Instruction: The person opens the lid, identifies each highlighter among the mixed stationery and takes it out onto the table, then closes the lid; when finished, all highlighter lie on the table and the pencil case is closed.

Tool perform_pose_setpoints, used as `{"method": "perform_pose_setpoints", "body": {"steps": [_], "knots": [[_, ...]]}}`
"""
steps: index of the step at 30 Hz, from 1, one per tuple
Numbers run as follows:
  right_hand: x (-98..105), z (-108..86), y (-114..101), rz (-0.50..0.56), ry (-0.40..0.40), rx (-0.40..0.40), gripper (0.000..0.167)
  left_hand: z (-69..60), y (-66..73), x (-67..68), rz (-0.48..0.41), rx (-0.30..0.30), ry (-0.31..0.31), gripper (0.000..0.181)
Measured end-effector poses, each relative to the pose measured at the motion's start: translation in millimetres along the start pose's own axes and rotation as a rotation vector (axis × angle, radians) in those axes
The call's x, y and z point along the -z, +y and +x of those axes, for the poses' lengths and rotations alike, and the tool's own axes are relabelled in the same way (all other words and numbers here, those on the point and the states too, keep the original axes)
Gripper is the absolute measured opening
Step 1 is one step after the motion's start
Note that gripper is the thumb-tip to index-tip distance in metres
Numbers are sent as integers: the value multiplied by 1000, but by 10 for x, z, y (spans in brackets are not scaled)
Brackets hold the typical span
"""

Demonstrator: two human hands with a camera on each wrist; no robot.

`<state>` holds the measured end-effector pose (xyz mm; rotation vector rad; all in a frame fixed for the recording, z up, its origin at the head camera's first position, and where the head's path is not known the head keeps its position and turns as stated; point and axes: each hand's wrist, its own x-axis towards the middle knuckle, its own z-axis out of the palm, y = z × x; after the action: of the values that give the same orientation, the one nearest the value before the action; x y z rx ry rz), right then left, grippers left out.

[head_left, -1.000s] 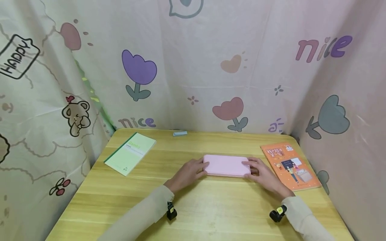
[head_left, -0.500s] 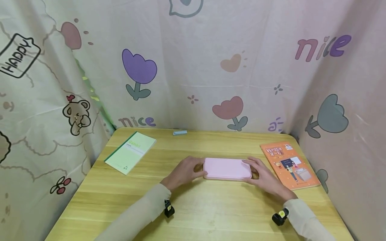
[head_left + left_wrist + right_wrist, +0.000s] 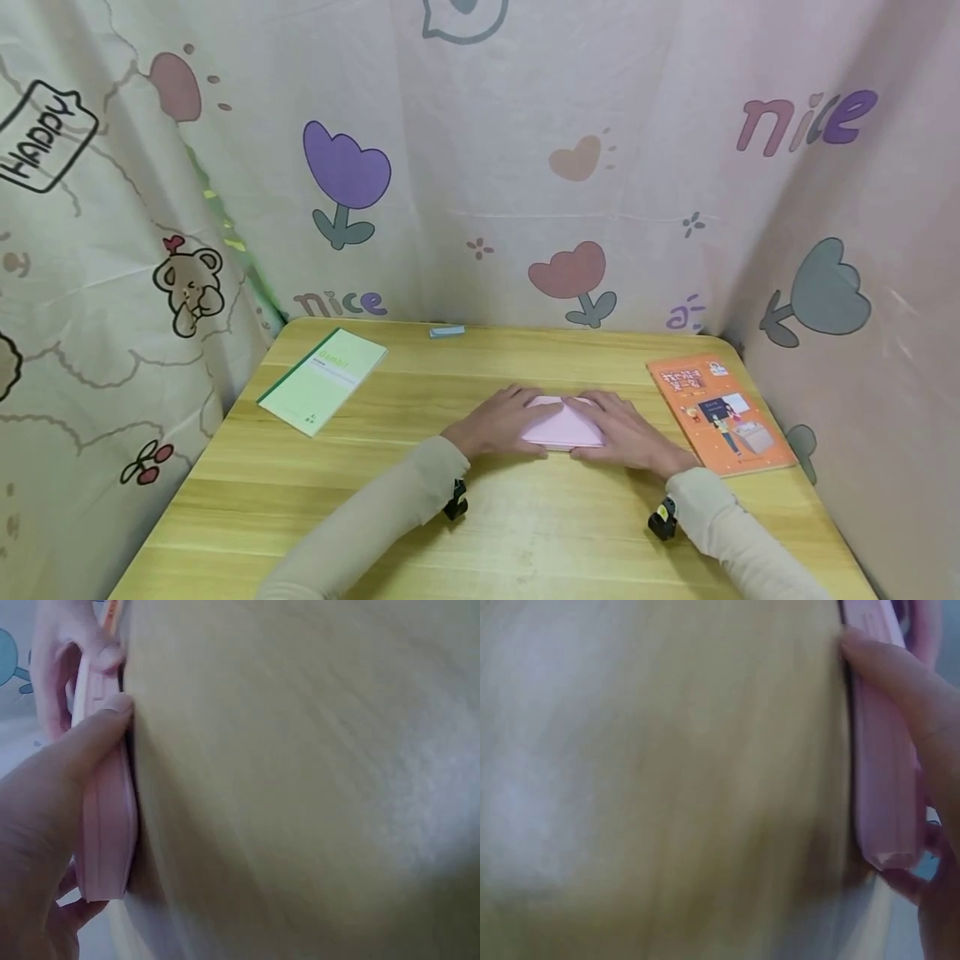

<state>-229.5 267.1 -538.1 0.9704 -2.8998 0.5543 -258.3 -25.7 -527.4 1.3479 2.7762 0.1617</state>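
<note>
In the middle of the table, a pink pencil case point(image 3: 564, 429), flat and rectangular, lies lengthwise between two hands. My left hand point(image 3: 501, 423) grips its left half, thumb on the near side and fingers over the top. The right hand point(image 3: 626, 429) holds the right half in the same way. The hands are close together and cover much of the lid. In the left wrist view, the long side of the pencil case point(image 3: 109, 832) shows below the thumb. Right at the edge of the right wrist view, the pencil case point(image 3: 885, 787) sits close to the tabletop.
A green notebook point(image 3: 326, 383) lies at the left of the wooden table point(image 3: 540, 533). An orange book point(image 3: 723, 417) lies to the right, near the right forearm. A small light-blue block point(image 3: 447, 332) is at the back edge. Printed curtains point(image 3: 465, 167) surround the table.
Both hands have moved inward from the ends of the pencil case and cover more of its lid. The case came slightly nearer at first.
</note>
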Motion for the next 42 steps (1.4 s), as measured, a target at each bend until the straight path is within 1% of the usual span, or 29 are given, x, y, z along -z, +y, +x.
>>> {"method": "perform_pose_setpoints", "body": {"steps": [3,5,8,12,15,17,18,20,22,24,26,28,29,31,33,35,36,39,42], "knots": [[-30,-10,21,-31,19,13,93,52,-6,-11,43,-12,9,90],[-38,-11,22,-38,27,32,92,74,-22,-5,56,-27,10,90],[-50,-12,24,-50,34,62,90,100,-55,24,70,-60,-5,88],[-50,-16,40,-65,33,86,91,143,-90,94,47,-88,-36,84],[-26,1,48,-58,21,82,93,162,-108,158,-7,-68,-58,82],[2,14,59,-27,11,57,97,176,-115,187,-46,-53,-75,83],[23,17,64,0,3,32,99,183,-119,196,-68,-47,-83,83],[67,10,87,64,1,-20,105,197,-130,204,-124,-39,-85,84],[118,-24,112,133,20,-80,108,203,-147,211,-204,-23,-82,83],[170,-85,144,197,62,-128,108,204,-177,224,-321,7,-67,79],[215,-168,175,262,118,-166,103,201,-223,239,-444,67,-43,75],[246,-267,218,316,192,-203,92,213,-267,263,-574,131,-16,71],[260,-323,242,341,232,-226,84,226,-290,271,-635,161,2,69],[277,-430,284,386,307,-276,66,248,-340,276,-742,220,37,65],[281,-512,315,403,361,-304,50,267,-385,275,-829,263,77,60],[277,-562,313,380,363,-314,41,280,-434,256,-892,298,110,55],[268,-570,307,364,348,-300,41,286,-455,246,-915,319,124,55],[234,-538,266,321,262,-233,49,313,-499,220,-970,370,156,60],[196,-464,234,316,186,-178,63,341,-502,227,-983,408,186,66]]}}
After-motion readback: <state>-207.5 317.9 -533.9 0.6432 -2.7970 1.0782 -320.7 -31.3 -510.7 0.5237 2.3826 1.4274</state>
